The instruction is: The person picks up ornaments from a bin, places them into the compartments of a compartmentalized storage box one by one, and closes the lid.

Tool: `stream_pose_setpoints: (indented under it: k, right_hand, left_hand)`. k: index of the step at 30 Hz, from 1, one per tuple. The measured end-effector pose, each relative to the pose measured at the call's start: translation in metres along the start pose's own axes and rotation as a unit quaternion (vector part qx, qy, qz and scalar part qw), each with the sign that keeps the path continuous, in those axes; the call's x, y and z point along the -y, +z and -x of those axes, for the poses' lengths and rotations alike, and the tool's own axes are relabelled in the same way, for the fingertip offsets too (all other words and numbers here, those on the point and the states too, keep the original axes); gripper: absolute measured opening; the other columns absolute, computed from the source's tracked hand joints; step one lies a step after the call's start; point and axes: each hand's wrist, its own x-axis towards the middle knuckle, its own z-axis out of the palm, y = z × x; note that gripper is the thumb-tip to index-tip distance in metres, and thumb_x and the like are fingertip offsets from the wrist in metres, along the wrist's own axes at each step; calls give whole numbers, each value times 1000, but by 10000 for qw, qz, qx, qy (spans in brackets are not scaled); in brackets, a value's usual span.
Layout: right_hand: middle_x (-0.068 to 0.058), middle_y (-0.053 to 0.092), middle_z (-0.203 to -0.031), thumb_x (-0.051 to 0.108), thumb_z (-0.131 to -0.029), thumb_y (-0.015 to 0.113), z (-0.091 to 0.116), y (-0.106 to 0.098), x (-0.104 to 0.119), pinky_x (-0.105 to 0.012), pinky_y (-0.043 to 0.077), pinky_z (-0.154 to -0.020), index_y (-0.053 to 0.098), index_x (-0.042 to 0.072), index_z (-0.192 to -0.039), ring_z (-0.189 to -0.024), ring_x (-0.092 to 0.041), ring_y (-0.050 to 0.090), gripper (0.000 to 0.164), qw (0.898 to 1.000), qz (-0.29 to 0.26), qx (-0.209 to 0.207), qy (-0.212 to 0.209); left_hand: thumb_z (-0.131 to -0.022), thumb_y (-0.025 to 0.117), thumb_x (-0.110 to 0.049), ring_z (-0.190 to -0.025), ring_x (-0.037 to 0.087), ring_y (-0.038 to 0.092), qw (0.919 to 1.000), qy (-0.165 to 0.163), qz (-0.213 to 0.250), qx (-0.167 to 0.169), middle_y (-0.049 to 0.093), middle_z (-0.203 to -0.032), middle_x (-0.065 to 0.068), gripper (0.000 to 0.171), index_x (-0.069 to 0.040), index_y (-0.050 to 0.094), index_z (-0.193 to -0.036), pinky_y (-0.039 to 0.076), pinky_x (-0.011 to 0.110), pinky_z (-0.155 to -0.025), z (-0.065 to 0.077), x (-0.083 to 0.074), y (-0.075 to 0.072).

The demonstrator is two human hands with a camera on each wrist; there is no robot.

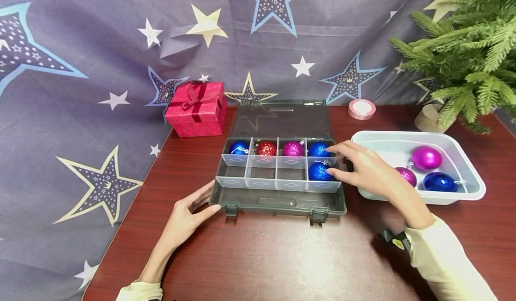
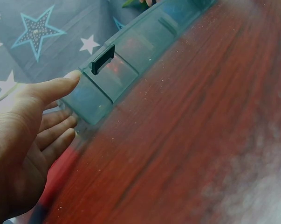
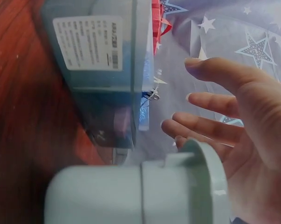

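Observation:
An organizer box (image 1: 278,207) with a see-through dark body lies with its lid raised behind it. Its back row holds a blue ornament (image 1: 239,148), a red glitter ornament (image 1: 266,148), a magenta glitter ornament (image 1: 293,148) and a blue glitter ornament (image 1: 318,149). Another blue glitter ornament (image 1: 320,171) sits in the front row's rightmost compartment. My right hand (image 1: 368,166) hovers over the box's right edge, its fingers spread beside these two blue glitter ornaments; in the right wrist view it holds nothing. My left hand (image 1: 187,216) touches the box's front left corner with extended fingers and thumb.
Right of the box, a white tub (image 1: 479,184) holds a shiny magenta ornament (image 1: 426,158), a magenta glitter one and a shiny blue one (image 1: 439,182). Behind stand a red gift box (image 1: 196,110), a pink ribbon roll (image 1: 361,109) and a small fir tree (image 1: 463,50).

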Motion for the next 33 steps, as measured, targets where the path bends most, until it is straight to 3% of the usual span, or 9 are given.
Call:
stream_pose_setpoints:
  k: [12, 15, 20, 26, 29, 33]
  right_hand:
    - [-14, 68, -116, 14, -83, 86, 21, -22, -16, -59, 56, -82, 69, 6, -125, -98, -35, 69, 46, 9981, 235, -567, -57]
    - [-15, 70, -114, 11, -83, 85, 28, -29, -22, -57, 55, -80, 69, 5, -125, -95, -35, 70, 45, 9972, 310, -683, 26]
    - [-17, 71, -113, 15, -88, 82, 42, -44, -31, -55, 51, -80, 68, 4, -126, -98, -36, 68, 42, 9951, 421, -687, 570]
    - [-20, 71, -109, 18, -89, 82, 62, -55, -52, -41, 45, -78, 68, 3, -124, -94, -37, 67, 40, 9904, 659, -811, 901]
    - [-22, 71, -108, 16, -89, 82, 71, -60, -64, -37, 44, -83, 68, 0, -121, -97, -40, 65, 38, 9881, 827, -871, 963]
    - [-27, 66, -114, 15, -89, 81, 79, -67, -74, -56, 44, -90, 68, -1, -116, -109, -46, 58, 34, 9837, 882, -868, 1304]
  left_hand:
    - [-92, 81, -8, -125, 25, 64, 10000, -30, 62, -36, 63, -141, 7, 61, -16, 59, -148, 50, 22, -101, 1, 1, 0]
    - [-92, 80, -8, -125, 25, 64, 10000, -15, 80, -29, 63, -141, 7, 60, -15, 59, -148, 50, 22, -101, 1, 1, 0]
    - [-92, 80, -8, -124, 25, 64, 10000, -35, 66, -17, 63, -141, 8, 61, -16, 59, -149, 50, 21, -100, 1, 1, -1]
    - [-92, 80, -8, -125, 26, 64, 10000, -39, 82, -14, 63, -141, 8, 61, -15, 59, -149, 50, 22, -101, 1, 1, 0]
    - [-92, 80, -8, -125, 27, 63, 10000, -31, 94, -6, 63, -141, 8, 61, -15, 59, -149, 50, 22, -101, 0, 1, 0]
    - [-92, 80, -8, -125, 27, 64, 10000, -39, 77, 2, 63, -141, 8, 61, -14, 58, -149, 50, 22, -101, 0, 0, 0]
